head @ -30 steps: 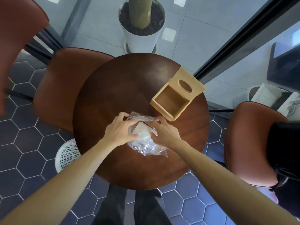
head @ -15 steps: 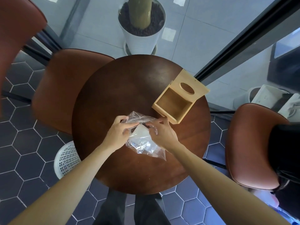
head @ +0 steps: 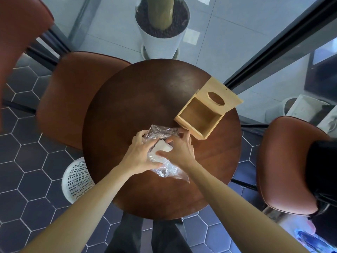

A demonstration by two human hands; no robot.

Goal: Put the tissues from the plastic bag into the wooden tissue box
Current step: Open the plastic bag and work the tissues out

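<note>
A clear plastic bag (head: 166, 169) lies on the round dark wooden table (head: 131, 103), with a white stack of tissues (head: 162, 149) showing inside it. My left hand (head: 139, 155) grips the bag's left side near its mouth. My right hand (head: 179, 151) holds the bag's right side, fingers curled over the tissues. The light wooden tissue box (head: 199, 118) stands open just beyond my right hand, its inside bare. Its lid (head: 217, 95), with an oval hole, is swung back toward the table's right edge.
Brown leather chairs stand at the left (head: 73, 92) and right (head: 288, 165) of the table. A white perforated basket (head: 76, 179) sits on the hexagon-tiled floor at lower left. A white planter (head: 161, 35) stands beyond the table's far edge, behind glass.
Both hands have closed in tighter on the bag, and my right hand's fingers have moved over the tissue stack. The bag has bunched up between them.
</note>
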